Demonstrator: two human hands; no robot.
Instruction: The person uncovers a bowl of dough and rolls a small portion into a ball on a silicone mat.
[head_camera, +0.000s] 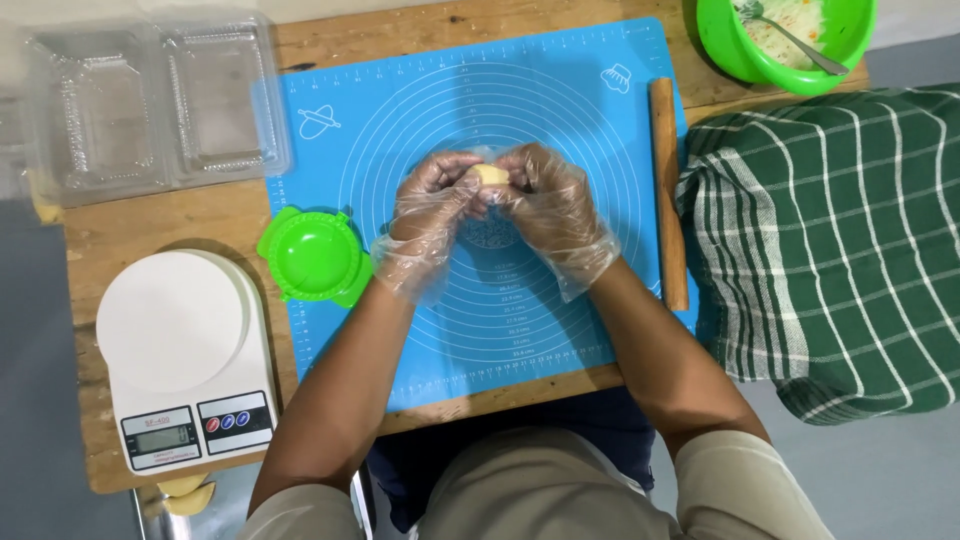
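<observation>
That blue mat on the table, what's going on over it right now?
A person wearing clear plastic gloves holds a small lump of pale dough between the left hand and the right hand, just above the blue mat. A green round press mould lies at the mat's left edge and a wooden rolling pin along its right side. A white kitchen scale, a clear plastic container, a green bowl of filling and a green checked cloth sit around it.

Blue mat (480, 90), green-checked cloth (830, 240)
</observation>
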